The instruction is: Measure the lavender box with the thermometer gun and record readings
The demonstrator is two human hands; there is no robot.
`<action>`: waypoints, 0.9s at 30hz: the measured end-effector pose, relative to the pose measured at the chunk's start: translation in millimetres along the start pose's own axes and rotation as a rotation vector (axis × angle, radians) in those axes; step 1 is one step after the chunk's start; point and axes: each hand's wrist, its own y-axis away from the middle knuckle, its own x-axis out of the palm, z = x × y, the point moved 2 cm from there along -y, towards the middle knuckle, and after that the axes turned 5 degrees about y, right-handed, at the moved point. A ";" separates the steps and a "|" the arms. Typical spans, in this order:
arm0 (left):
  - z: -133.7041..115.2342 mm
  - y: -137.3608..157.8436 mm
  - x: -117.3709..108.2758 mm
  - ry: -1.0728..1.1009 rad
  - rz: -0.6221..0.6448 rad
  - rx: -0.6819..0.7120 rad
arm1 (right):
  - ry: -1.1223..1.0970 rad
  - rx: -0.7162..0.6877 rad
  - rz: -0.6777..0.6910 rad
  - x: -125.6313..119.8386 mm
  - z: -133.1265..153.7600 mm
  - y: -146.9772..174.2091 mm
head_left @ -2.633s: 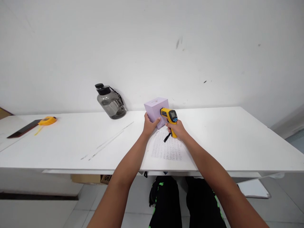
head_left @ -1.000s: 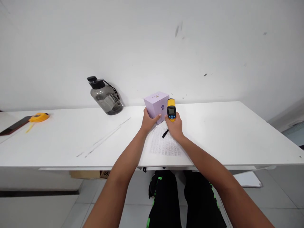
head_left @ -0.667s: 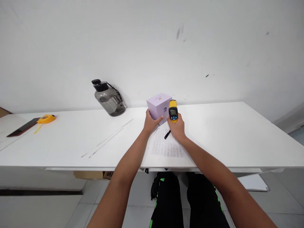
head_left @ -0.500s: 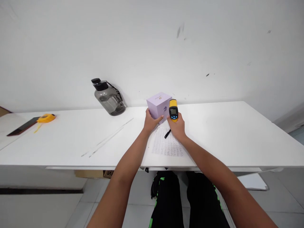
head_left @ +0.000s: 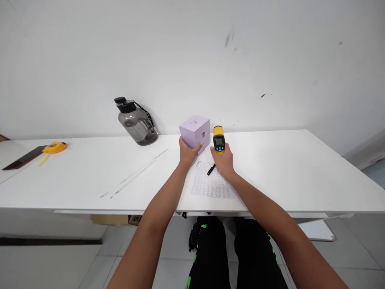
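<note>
A small lilac cube-shaped box point(head_left: 195, 130) stands on the white table point(head_left: 270, 168) near the wall. My left hand point(head_left: 187, 153) grips its near lower corner. My right hand point(head_left: 223, 161) is closed round the handle of a yellow and black infrared thermometer gun point(head_left: 219, 139), whose small display faces me just right of the box. A black strap point(head_left: 211, 169) hangs from the gun onto a sheet of bubble wrap point(head_left: 210, 184) lying under both hands.
A dark translucent water jug point(head_left: 136, 126) with a black cap leans by the wall to the left. Far left lie a yellow tape measure point(head_left: 53, 147) and a dark flat phone point(head_left: 22, 157). White sheets point(head_left: 315, 230) rest on the floor at right.
The box has been turned and shifted a little to the left in my left hand. The thermometer gun swung from pointing sideways at the box to its display facing me.
</note>
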 end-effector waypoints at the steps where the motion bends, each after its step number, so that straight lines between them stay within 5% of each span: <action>1: 0.0 0.0 -0.1 0.000 0.001 -0.002 | 0.003 -0.001 0.002 -0.1 -0.1 -0.1; 8: 0.3 0.2 -0.1 0.021 0.009 -0.007 | 0.115 -0.024 0.042 -5.0 -0.4 -8.4; 19: 0.5 -0.1 1.3 -0.025 0.021 -0.033 | 0.771 -0.020 0.073 -41.3 -5.4 -37.4; 27: -1.0 1.1 -0.1 -0.024 0.028 -0.049 | 1.039 -0.014 0.131 -43.4 -17.8 -48.5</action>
